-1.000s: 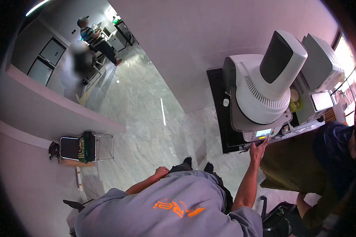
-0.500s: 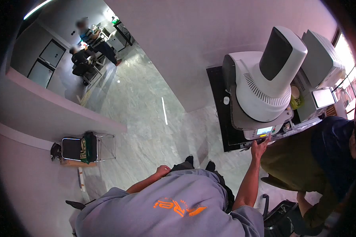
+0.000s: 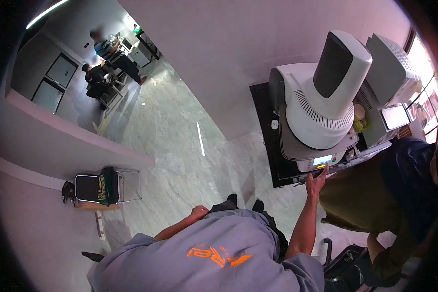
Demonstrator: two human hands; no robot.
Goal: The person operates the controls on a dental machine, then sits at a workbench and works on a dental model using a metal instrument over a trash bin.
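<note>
A large white and grey domed machine (image 3: 321, 112) with a tilted upper part stands on a black table (image 3: 265, 114). On its front is a control panel with a lit screen (image 3: 322, 159) and a yellow strip below it. My right hand (image 3: 316, 183) is at this panel, palm side hidden. Its index finger stretches up to the panel's lower edge by the strip, and the hand holds nothing that I can see. My left hand (image 3: 198, 212) rests at my waist by the dark trousers, fingers curled; whatever may be inside is hidden.
Close on my right stands a person in an olive top (image 3: 360, 199), beside a black chair (image 3: 345, 265). A grey boxy device (image 3: 392, 68) is behind the machine. A metal-framed chair (image 3: 86, 189) is at the left wall. Two people (image 3: 114, 53) are in the far room.
My right index finger has shifted slightly left along the panel's lower edge. My left hand stays at my waist. The whole view has turned a little.
</note>
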